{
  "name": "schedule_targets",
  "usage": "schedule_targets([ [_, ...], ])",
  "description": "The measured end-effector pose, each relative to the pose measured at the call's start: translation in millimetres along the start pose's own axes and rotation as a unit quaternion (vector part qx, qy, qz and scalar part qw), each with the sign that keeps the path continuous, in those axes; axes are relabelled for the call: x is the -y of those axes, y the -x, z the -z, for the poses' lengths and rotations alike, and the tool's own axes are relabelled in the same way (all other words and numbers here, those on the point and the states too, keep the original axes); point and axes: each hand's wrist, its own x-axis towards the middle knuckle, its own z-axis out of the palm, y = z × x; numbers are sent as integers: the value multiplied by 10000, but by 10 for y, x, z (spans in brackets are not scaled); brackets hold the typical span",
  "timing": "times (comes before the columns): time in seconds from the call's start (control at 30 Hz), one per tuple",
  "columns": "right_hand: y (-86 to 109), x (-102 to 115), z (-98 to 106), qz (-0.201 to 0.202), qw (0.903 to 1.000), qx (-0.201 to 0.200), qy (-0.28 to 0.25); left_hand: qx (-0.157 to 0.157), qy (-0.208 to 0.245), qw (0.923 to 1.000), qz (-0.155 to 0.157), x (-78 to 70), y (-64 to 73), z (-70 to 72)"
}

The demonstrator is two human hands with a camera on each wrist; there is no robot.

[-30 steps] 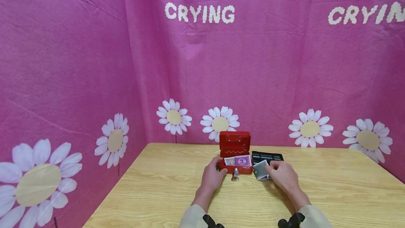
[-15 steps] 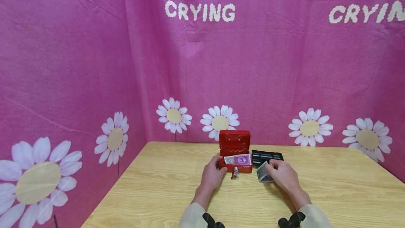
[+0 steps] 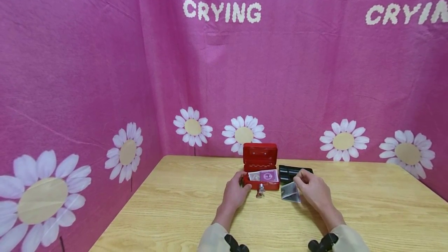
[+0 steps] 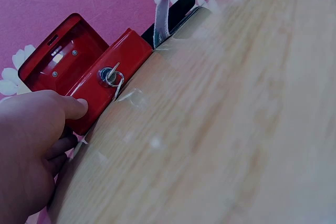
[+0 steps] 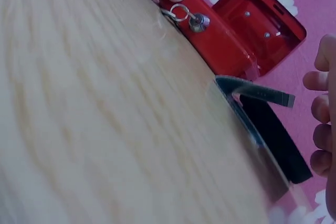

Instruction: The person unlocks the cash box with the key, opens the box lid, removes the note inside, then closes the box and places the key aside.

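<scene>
My left hand (image 3: 235,193) grips the left front corner of a small red cash box (image 4: 113,72), thumb on its front and fingers at its side. The box's lid (image 3: 260,154) stands raised. Inside lies a purple and whitish banknote (image 3: 268,175). Keys on a ring (image 4: 118,80) hang from the front lock. My right hand (image 3: 316,191) hovers just right of a folded grey-green banknote (image 3: 290,192) on the table. In the right wrist view its fingers (image 5: 321,107) are loosely curled, apart from the note, whose upper half springs up.
A black tray (image 3: 287,172) with rounded hollows lies right of the cash box, behind the folded note. All stand on a wood-grain table (image 3: 182,205). A pink cloth (image 3: 290,69) with daisies hangs behind and at the left.
My right hand pinched and folded the grey-green note, then let it go and lifted slightly away. The note now lies half unfolded. My left hand has kept its hold on the cash box.
</scene>
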Motion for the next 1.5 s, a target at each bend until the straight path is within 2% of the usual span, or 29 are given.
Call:
schedule_targets([
  [0.23, -50, 95, -21, -67, 9988, 469, -141, -29, -42, 10000, 38, -8, 8, 10],
  [0.43, -73, 166, -17, 4, 9976, 669, -181, -38, -17, 10000, 4, -9, 16, 8],
  [0.6, -56, 222, -43, 16, 9951, 955, -248, 9, 96, 9999, 111, 13, 49, -12],
  [0.8, -44, 258, -71, 16, 9958, 882, -235, -6, 92, 9999, 63, 26, 65, -23],
  [1.07, -121, 366, -41, -117, 9982, 573, 122, -119, 6, 9999, -54, -11, 16, -26],
  [1.2, -160, 421, -54, -83, 9978, 605, 248, -15, -37, 10000, 38, -19, -9, -29],
  [1.33, -195, 456, -73, -55, 9969, 761, 200, -89, -41, 9999, 33, -18, -23, -16],
  [1.5, -213, 443, -129, -19, 9932, 1139, -254, -90, -35, 9999, 37, 25, 4, -7],
])
